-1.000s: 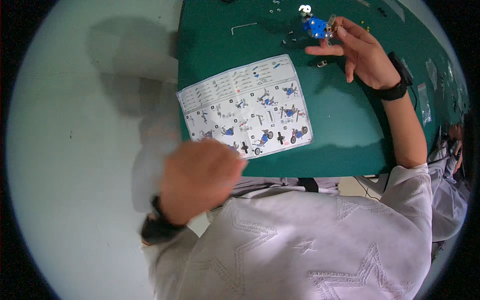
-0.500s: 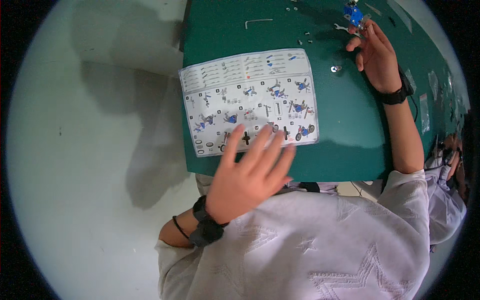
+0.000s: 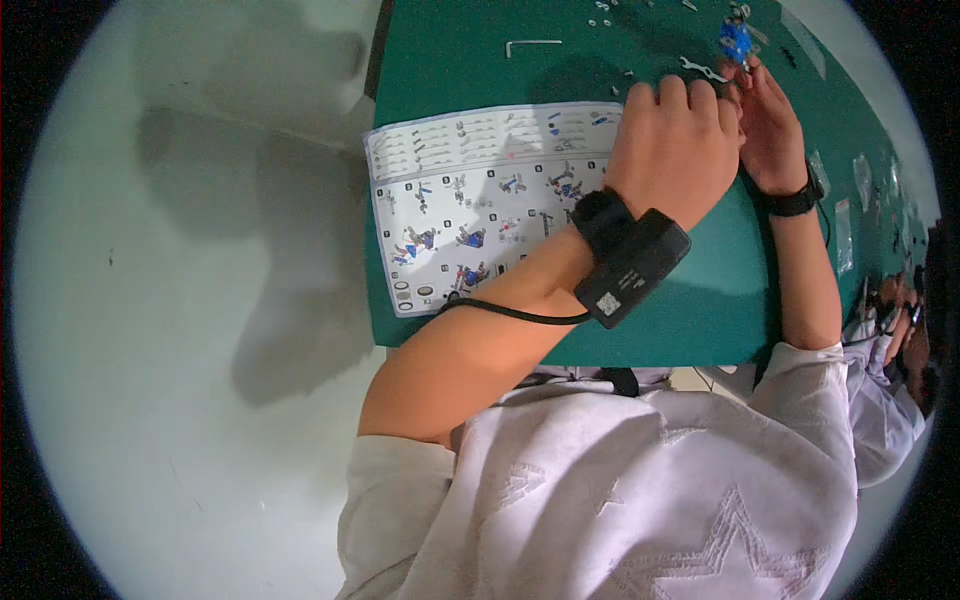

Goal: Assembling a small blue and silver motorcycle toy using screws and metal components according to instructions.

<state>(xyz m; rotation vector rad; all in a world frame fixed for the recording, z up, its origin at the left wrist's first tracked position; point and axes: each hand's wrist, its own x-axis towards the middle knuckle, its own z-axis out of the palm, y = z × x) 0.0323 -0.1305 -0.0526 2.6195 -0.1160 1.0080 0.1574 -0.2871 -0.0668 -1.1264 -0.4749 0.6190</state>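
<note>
My right hand [image 3: 770, 130] grips a small model assembly [image 3: 736, 38] of blue and silver metal pieces, holding it up by its lower end at the far right of the table. My left hand [image 3: 675, 140] reaches across the instruction sheet [image 3: 470, 215], its back turned up and fingers curled. Its fingertips meet the right hand's fingers just below the assembly; whatever they pinch is hidden. Close by lies a small silver wrench [image 3: 702, 69]. The sheet's right part is covered by my left hand and forearm.
An L-shaped hex key [image 3: 533, 43] lies on the green table [image 3: 450, 75], with several small screws and nuts [image 3: 600, 14] at the far edge. Clear plastic bags [image 3: 845, 235] lie along the right side. Another person's sleeve [image 3: 880, 400] shows at the right.
My left hand has moved from hovering spread over the sheet's near edge, up and right to my right hand, and its fingers have curled. The assembly has shifted slightly right.
</note>
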